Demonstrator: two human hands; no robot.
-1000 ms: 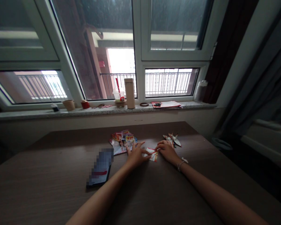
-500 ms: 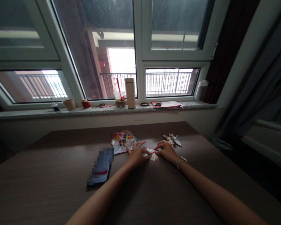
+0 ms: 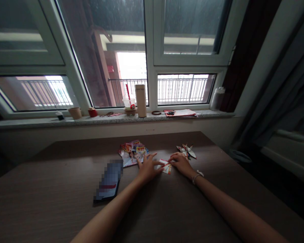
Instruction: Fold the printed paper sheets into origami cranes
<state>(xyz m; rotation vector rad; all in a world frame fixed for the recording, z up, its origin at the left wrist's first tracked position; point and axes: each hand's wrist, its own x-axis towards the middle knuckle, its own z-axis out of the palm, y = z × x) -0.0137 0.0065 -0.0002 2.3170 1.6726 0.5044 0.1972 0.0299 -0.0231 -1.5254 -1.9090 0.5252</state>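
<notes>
A small piece of folded paper (image 3: 168,169), white with red and orange print, lies on the table between my hands. My left hand (image 3: 148,168) rests at its left side, fingers spread, the fingertips pressing on the paper. At the paper's upper right edge, the fingers of my right hand (image 3: 181,164) are drawn together on it. Folded paper cranes (image 3: 191,151) sit just beyond my right hand. Behind my left hand is a pile of colourful printed paper sheets (image 3: 131,155).
A phone (image 3: 108,182) with a blurred screen lies left of my left forearm on the brown table (image 3: 53,175). Along the windowsill stand a tan flask (image 3: 141,101), a paper cup (image 3: 75,113), a drink cup with a red straw (image 3: 129,101), scissors (image 3: 169,112) and a bottle (image 3: 218,98).
My right hand has shifted slightly right along the paper, and more of the paper's middle shows. My left hand has barely moved.
</notes>
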